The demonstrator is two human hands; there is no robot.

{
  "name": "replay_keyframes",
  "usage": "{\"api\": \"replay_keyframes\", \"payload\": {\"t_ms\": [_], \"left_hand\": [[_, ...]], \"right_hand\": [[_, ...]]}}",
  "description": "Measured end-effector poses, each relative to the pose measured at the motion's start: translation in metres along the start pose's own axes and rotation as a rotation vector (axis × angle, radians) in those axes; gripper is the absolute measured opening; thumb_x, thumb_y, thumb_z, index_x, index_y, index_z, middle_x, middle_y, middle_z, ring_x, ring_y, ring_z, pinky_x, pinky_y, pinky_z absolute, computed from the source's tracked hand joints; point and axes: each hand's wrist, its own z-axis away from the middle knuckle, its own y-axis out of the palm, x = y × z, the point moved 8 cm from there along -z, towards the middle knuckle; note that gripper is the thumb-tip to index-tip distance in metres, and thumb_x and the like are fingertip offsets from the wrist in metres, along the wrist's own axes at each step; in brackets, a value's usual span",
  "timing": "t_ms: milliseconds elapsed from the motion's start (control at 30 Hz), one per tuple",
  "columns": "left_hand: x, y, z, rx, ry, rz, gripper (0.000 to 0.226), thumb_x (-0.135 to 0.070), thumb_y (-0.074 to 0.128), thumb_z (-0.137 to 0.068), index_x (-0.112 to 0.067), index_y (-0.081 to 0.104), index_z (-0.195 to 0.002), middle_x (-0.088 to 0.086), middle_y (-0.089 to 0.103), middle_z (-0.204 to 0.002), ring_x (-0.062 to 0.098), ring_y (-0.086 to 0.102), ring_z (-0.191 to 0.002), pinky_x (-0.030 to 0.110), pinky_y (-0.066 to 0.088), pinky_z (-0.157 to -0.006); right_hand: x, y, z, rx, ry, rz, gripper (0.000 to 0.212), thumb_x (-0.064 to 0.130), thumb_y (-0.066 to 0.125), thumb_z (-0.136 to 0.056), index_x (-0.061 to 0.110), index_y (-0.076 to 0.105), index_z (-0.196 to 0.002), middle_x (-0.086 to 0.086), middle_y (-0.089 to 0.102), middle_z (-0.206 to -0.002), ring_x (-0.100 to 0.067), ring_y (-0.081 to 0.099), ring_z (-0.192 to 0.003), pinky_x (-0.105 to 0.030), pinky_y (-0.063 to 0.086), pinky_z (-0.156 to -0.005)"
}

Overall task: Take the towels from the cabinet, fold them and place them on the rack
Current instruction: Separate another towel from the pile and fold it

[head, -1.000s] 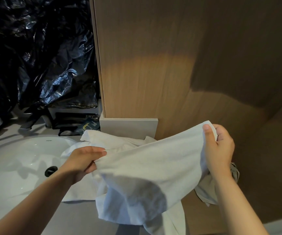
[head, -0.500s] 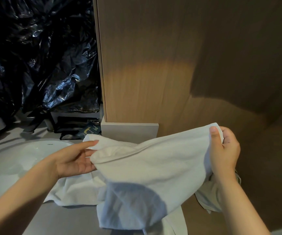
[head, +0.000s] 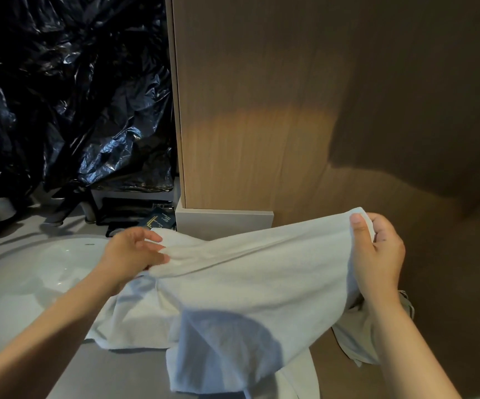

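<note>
I am looking at a dim room. Warm light is glowing on the wooden panel (head: 256, 145), a big shadow is darkening its right side, and another is falling on the white towel (head: 233, 326).

The white cloth towel (head: 247, 283) at 6 o'clock looks matt and softly napped. At 10 o'clock the crumpled black plastic sheeting (head: 60, 110) is glossy. The pale brown wood-grain panel (head: 261, 110) at 1 o'clock is matt.

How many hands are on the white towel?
2. The left hand touches the left end of the towel, beside the sink; its grip is unclear. The right hand pinches the top right corner, by the wooden panel. None seem hidden.
</note>
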Motion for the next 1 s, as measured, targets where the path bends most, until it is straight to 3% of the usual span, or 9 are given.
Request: {"api": "replay_keyframes", "payload": {"t_ms": [100,167,233,300,367,467,633,767,1000], "left_hand": [[-0.023,-0.005,0.004,-0.120,0.249,-0.257,0.031,-0.007,0.086,-0.066,-0.014,0.064,-0.087,0.000,0.066,-0.065,0.009,0.059,-0.051,0.019,0.045,-0.054],[-0.015,-0.003,0.001,-0.032,0.121,-0.300,0.028,-0.009,0.087,-0.065,-0.010,0.069,-0.087,0.004,0.068,-0.064,0.017,0.062,-0.057,0.025,0.049,-0.061],[0.001,0.005,0.003,0.196,-0.090,-0.144,0.026,0.001,0.083,-0.068,0.001,0.072,-0.091,0.022,0.072,-0.083,0.024,0.063,-0.070,0.032,0.054,-0.070],[0.007,0.013,0.011,0.353,-0.234,0.092,0.029,0.011,0.076,-0.070,0.010,0.068,-0.098,0.026,0.071,-0.092,0.020,0.065,-0.067,0.024,0.057,-0.058],[0.008,0.011,0.009,0.308,-0.254,0.209,0.030,0.017,0.071,-0.070,0.009,0.063,-0.098,0.019,0.066,-0.081,0.016,0.061,-0.052,0.018,0.048,-0.043],[0.005,0.004,0.003,0.185,-0.209,0.186,0.030,0.015,0.074,-0.068,-0.003,0.061,-0.089,0.014,0.060,-0.077,0.017,0.055,-0.055,0.022,0.045,-0.047],[0.006,0.013,0.014,0.433,-0.276,0.194,0.022,-0.003,0.076,-0.075,-0.006,0.064,-0.092,0.010,0.066,-0.081,0.010,0.062,-0.059,0.017,0.053,-0.049],[-0.001,0.009,0.014,0.334,-0.179,-0.011,0.014,-0.014,0.072,-0.085,-0.005,0.062,-0.090,0.010,0.063,-0.067,0.012,0.058,-0.045,0.018,0.048,-0.042],[-0.053,-0.028,-0.006,0.127,-0.008,0.197,0.017,-0.001,0.068,-0.082,-0.013,0.058,-0.076,-0.002,0.039,-0.045,0.007,0.027,-0.032,0.010,0.020,-0.034]], "right_hand": [[0.003,0.000,0.000,-0.023,-0.005,-0.019,0.019,0.032,0.051,-0.101,0.020,0.064,-0.094,0.011,0.062,-0.081,0.005,0.057,-0.076,-0.014,0.043,-0.063],[0.003,0.000,-0.002,-0.028,-0.005,-0.018,0.020,0.031,0.052,-0.101,0.017,0.064,-0.094,0.010,0.060,-0.080,0.006,0.056,-0.074,-0.007,0.041,-0.061],[0.000,-0.001,-0.004,-0.028,0.010,-0.012,0.021,0.032,0.052,-0.101,0.016,0.064,-0.094,0.010,0.060,-0.080,0.006,0.056,-0.073,-0.008,0.041,-0.061],[-0.003,-0.003,-0.004,-0.034,0.018,-0.011,0.021,0.032,0.052,-0.101,0.016,0.064,-0.094,0.009,0.061,-0.080,0.005,0.056,-0.073,-0.011,0.041,-0.062],[-0.004,-0.001,-0.003,-0.032,0.009,-0.009,0.023,0.032,0.051,-0.101,0.016,0.064,-0.092,0.009,0.060,-0.078,0.004,0.055,-0.071,-0.011,0.040,-0.060],[-0.002,0.001,-0.004,-0.047,0.011,-0.012,0.021,0.031,0.052,-0.101,0.016,0.064,-0.092,0.010,0.060,-0.078,0.007,0.055,-0.072,-0.003,0.039,-0.059],[0.000,-0.004,-0.013,-0.084,0.015,-0.023,0.020,0.032,0.053,-0.100,0.016,0.064,-0.095,0.012,0.060,-0.080,0.010,0.055,-0.074,0.000,0.039,-0.059],[0.006,-0.002,-0.017,-0.085,-0.008,-0.017,0.026,0.036,0.051,-0.101,0.014,0.063,-0.095,0.011,0.058,-0.078,0.002,0.055,-0.073,-0.012,0.041,-0.064],[0.033,-0.001,-0.032,-0.113,-0.059,-0.044,0.026,0.040,0.049,-0.101,0.019,0.060,-0.087,0.010,0.057,-0.075,0.002,0.054,-0.070,-0.018,0.043,-0.064]]}}
